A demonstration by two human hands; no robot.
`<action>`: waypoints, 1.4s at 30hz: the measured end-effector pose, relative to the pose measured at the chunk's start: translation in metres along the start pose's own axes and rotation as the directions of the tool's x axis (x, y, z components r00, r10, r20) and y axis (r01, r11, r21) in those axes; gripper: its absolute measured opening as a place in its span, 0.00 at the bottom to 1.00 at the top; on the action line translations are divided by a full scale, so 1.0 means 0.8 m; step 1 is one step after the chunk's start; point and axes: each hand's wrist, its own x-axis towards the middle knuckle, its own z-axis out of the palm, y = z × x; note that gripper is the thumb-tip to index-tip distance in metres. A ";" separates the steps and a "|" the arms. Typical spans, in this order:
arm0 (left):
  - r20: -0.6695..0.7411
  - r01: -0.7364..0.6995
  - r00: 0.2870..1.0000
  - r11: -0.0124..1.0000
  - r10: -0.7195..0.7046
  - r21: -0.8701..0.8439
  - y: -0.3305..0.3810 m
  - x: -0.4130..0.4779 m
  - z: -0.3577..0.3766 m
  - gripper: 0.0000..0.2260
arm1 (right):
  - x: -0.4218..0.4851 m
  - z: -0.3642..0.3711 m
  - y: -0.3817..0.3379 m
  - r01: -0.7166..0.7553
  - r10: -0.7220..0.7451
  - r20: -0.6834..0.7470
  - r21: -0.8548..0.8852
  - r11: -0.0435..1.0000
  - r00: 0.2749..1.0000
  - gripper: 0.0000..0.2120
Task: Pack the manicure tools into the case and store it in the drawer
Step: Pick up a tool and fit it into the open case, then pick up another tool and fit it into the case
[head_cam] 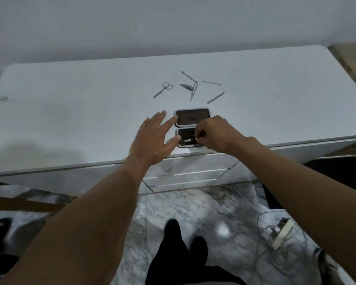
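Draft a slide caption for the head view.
Packing: right hand pinches a metal tool in the open case, left hand touches its edge; scissors and other tools lie loose beyond.

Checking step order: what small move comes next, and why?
Probably seat the tool fully in the near half of the case and let go: the right hand pinches it there, the left hand rests open against the case edge, and scissors and more lie unpacked on the table.

One case (182, 120); seven tools (163, 90), six lying loose.
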 end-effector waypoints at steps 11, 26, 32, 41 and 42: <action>0.052 0.007 0.999 1.000 -0.008 0.017 0.004 -0.002 -0.005 0.30 | 0.004 -0.013 -0.009 -0.084 0.086 0.094 -0.023 0.996 0.992 0.08; 0.003 0.024 1.000 1.000 -0.024 -0.005 0.007 0.000 -0.005 0.27 | 0.151 -0.039 0.011 -0.286 0.283 -0.181 0.009 0.958 0.942 0.11; -0.001 0.045 0.999 0.999 -0.046 -0.013 0.008 0.002 -0.005 0.28 | 0.193 -0.034 0.016 -0.289 0.280 -0.113 -0.076 0.954 0.953 0.11; -0.019 0.048 0.999 0.999 -0.048 -0.012 0.007 0.002 -0.003 0.27 | 0.193 -0.041 0.012 -0.262 0.252 -0.122 -0.070 0.963 0.960 0.07; -0.019 0.047 0.999 0.999 -0.047 -0.012 0.007 0.002 -0.003 0.27 | 0.188 -0.043 0.012 -0.256 0.248 -0.124 -0.056 0.965 0.961 0.06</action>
